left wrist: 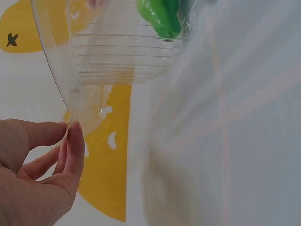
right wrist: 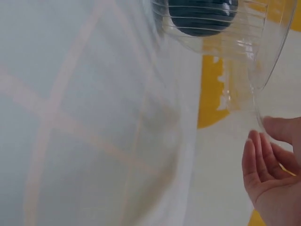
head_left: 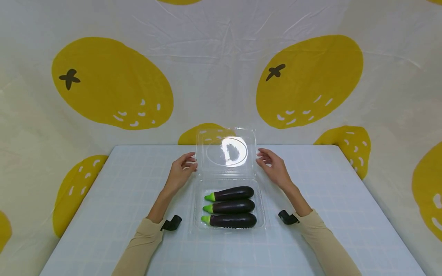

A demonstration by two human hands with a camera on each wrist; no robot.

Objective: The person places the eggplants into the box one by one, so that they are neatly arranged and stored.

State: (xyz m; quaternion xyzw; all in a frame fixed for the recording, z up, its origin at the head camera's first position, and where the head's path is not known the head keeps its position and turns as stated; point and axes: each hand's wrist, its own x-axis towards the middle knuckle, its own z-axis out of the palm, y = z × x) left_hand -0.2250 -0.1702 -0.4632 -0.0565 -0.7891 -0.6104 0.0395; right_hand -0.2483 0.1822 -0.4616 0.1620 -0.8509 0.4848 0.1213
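Observation:
A clear plastic clamshell container (head_left: 264,214) stands on the table with its lid (head_left: 210,165) raised at the far side. Three dark purple eggplants (head_left: 235,206) with green stem ends lie side by side in its base, stems to the left. My left hand (head_left: 181,170) pinches the lid's left edge between thumb and fingers, as the left wrist view shows closely. At the opposite edge, my right hand (head_left: 274,166) holds the lid between thumb and fingertips. One green stem end (left wrist: 162,19) shows through the clear wall in the left wrist view.
A pale checked cloth covers the table (head_left: 114,191). Behind it hangs a white curtain (head_left: 214,76) printed with large yellow fruit. Small black devices (head_left: 172,223) are worn at both wrists, over beige sleeves (head_left: 141,245).

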